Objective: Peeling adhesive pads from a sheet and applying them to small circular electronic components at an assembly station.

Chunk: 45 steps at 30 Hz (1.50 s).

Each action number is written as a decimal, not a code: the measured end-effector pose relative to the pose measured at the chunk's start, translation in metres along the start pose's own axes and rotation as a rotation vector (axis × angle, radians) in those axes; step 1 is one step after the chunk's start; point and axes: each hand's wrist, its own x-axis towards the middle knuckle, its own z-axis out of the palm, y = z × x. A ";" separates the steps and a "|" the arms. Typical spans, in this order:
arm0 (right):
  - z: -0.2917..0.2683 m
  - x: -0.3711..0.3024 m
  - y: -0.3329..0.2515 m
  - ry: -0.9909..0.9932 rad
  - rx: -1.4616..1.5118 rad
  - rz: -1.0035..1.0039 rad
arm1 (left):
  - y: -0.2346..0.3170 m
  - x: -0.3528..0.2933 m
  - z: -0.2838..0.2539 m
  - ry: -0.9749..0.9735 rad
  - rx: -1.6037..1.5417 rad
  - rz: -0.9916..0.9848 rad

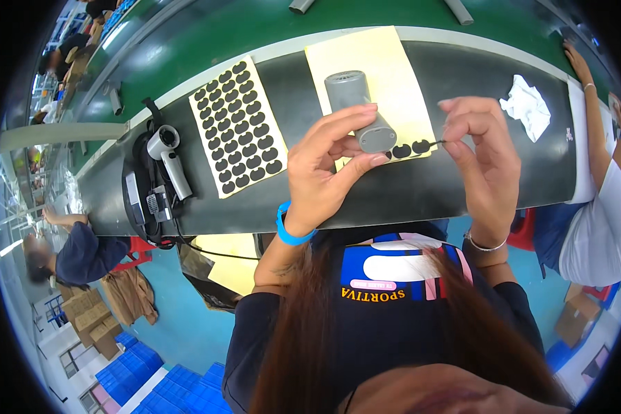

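Black T-shirt (pixel 407 338), short loose sleeves (pixel 252 345). Chest print (pixel 354 259) in blue, white, pink and dark blocks; rounded white patch (pixel 393 268), small pink label (pixel 372 284), yellow-orange lettering (pixel 374 294) along near edge. Left hand (pixel 319 169) bare; bright blue wristband (pixel 291 239) at wrist. Right hand (pixel 486 159) bare; thin pale bracelet (pixel 488 248) at wrist. Long brown hair (pixel 295 331), lengths left and right over shirt front.

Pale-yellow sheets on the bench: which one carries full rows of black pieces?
The left sheet: rows of black pieces cover it, while the right sheet is mostly bare.
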 end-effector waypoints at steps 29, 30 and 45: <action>0.024 -0.001 -0.006 0.047 0.357 0.185 | 0.005 0.006 0.007 -0.082 -0.081 -0.070; 0.024 -0.001 -0.006 0.044 0.357 0.188 | 0.005 0.005 0.007 -0.076 -0.080 -0.072; 0.024 -0.002 -0.007 0.053 0.323 0.207 | 0.004 0.005 0.008 -0.061 -0.067 -0.101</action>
